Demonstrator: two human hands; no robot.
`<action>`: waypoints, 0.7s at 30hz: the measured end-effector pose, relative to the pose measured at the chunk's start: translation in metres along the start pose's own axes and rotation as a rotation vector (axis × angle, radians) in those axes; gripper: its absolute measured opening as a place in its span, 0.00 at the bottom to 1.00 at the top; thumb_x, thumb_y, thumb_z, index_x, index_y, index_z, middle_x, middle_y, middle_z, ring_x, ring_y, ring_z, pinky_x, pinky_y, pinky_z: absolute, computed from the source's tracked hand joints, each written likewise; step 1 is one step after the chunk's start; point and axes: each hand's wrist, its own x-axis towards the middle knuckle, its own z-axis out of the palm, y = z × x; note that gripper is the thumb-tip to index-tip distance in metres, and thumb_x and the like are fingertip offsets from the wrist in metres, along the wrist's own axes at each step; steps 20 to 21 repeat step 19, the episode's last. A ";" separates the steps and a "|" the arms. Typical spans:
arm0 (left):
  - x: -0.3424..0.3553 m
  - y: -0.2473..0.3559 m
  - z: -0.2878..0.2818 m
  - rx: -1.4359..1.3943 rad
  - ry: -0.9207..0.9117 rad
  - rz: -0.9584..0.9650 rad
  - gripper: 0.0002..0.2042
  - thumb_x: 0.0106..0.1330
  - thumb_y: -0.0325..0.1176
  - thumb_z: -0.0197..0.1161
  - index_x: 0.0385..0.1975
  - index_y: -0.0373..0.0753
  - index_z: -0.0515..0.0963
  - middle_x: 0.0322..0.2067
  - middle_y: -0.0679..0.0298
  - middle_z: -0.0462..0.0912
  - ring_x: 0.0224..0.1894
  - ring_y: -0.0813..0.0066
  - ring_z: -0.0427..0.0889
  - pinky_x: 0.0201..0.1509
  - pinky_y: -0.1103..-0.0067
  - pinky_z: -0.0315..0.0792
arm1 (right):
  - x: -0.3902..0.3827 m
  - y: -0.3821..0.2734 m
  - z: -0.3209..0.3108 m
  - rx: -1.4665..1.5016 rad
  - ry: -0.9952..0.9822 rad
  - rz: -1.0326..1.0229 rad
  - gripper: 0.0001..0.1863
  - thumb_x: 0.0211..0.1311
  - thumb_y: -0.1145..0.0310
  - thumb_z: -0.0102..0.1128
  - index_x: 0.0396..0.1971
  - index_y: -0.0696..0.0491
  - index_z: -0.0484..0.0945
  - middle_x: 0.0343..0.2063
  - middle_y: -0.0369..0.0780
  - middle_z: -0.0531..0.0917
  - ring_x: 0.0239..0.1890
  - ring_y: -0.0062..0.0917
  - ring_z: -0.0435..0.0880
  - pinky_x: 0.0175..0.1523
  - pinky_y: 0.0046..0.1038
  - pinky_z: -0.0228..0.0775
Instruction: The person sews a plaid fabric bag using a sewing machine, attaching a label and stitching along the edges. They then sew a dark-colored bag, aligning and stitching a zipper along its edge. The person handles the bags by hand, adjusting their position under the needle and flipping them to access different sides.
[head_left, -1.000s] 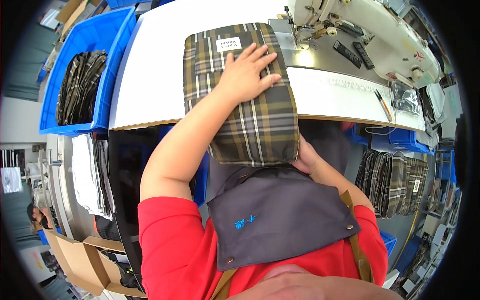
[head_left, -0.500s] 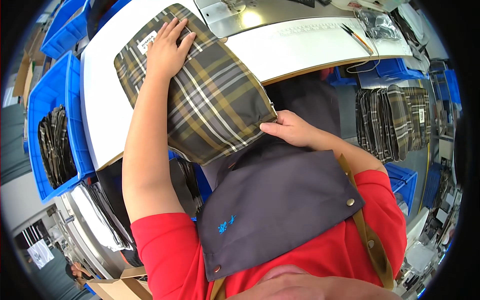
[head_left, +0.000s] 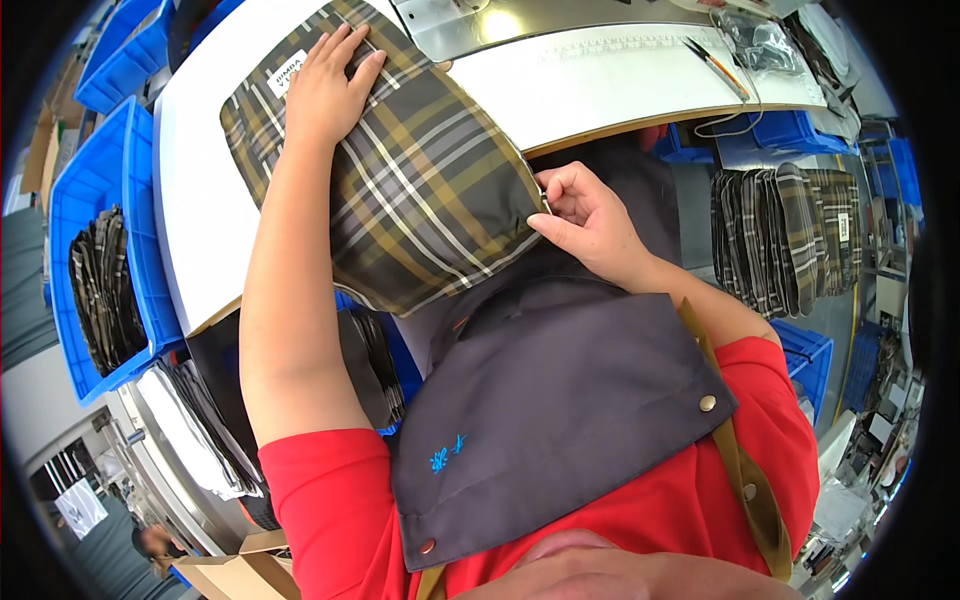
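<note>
A plaid fabric panel in olive, black, grey and white lies over the white table's front edge, its near part hanging toward my lap. A small white label is on its far left part. My left hand rests flat on the far end beside the label, fingers stretched out. At the panel's near right edge, my right hand has its thumb and bent forefinger at the corner. The fingers look pinched on the edge there; the other fingertips are curled and partly hidden.
A sewing machine's metal bed stands at the table's back. A clear ruler, a pen and a plastic bag lie to the right. Folded plaid pieces are stacked at right; more sit in a blue bin at left.
My right hand has shifted slightly up along the panel's edge, with its fingers now more curled into view. The panel and my left hand have slid slightly left and away from me.
</note>
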 end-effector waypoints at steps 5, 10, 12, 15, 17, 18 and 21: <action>0.000 0.000 0.000 -0.011 0.009 0.000 0.30 0.74 0.63 0.52 0.70 0.56 0.74 0.74 0.68 0.68 0.79 0.64 0.59 0.77 0.52 0.59 | 0.001 0.001 -0.005 -0.070 -0.046 0.048 0.11 0.71 0.73 0.66 0.34 0.53 0.70 0.38 0.30 0.75 0.34 0.09 0.72 0.39 0.18 0.66; 0.001 0.002 -0.003 0.072 0.006 0.020 0.27 0.76 0.59 0.52 0.71 0.57 0.73 0.73 0.65 0.70 0.78 0.65 0.61 0.78 0.67 0.61 | 0.000 -0.005 -0.008 -0.084 -0.098 0.033 0.11 0.72 0.73 0.64 0.31 0.54 0.70 0.36 0.29 0.73 0.32 0.09 0.68 0.37 0.18 0.63; 0.001 0.002 -0.004 0.070 0.002 0.021 0.27 0.76 0.59 0.52 0.71 0.57 0.73 0.73 0.65 0.69 0.78 0.65 0.61 0.78 0.67 0.60 | -0.003 -0.010 -0.008 -0.074 -0.119 0.044 0.11 0.73 0.73 0.64 0.31 0.54 0.70 0.36 0.29 0.73 0.32 0.09 0.68 0.37 0.18 0.64; 0.001 0.003 -0.003 0.061 -0.003 0.026 0.27 0.77 0.59 0.51 0.71 0.57 0.72 0.74 0.65 0.69 0.78 0.65 0.60 0.79 0.67 0.60 | -0.008 -0.014 -0.007 -0.035 -0.155 0.083 0.10 0.73 0.73 0.63 0.32 0.54 0.71 0.36 0.29 0.73 0.34 0.09 0.68 0.39 0.18 0.64; 0.001 0.002 -0.002 0.051 -0.003 0.040 0.27 0.77 0.59 0.51 0.71 0.57 0.72 0.74 0.65 0.69 0.78 0.64 0.60 0.79 0.67 0.59 | -0.009 -0.014 -0.006 0.000 -0.170 0.090 0.10 0.74 0.72 0.62 0.32 0.54 0.71 0.37 0.29 0.74 0.35 0.09 0.68 0.40 0.18 0.65; 0.001 0.002 -0.002 0.053 -0.004 0.042 0.27 0.77 0.59 0.51 0.71 0.57 0.72 0.74 0.65 0.69 0.79 0.65 0.60 0.79 0.67 0.59 | -0.010 -0.012 -0.005 0.018 -0.172 0.083 0.09 0.74 0.72 0.62 0.32 0.54 0.71 0.37 0.29 0.74 0.35 0.09 0.68 0.41 0.18 0.65; 0.001 0.002 -0.002 0.054 -0.005 0.045 0.27 0.77 0.59 0.51 0.72 0.57 0.72 0.74 0.64 0.69 0.79 0.65 0.60 0.79 0.68 0.58 | -0.010 -0.011 -0.005 0.037 -0.174 0.075 0.09 0.75 0.72 0.61 0.33 0.54 0.72 0.38 0.29 0.74 0.35 0.09 0.68 0.41 0.18 0.65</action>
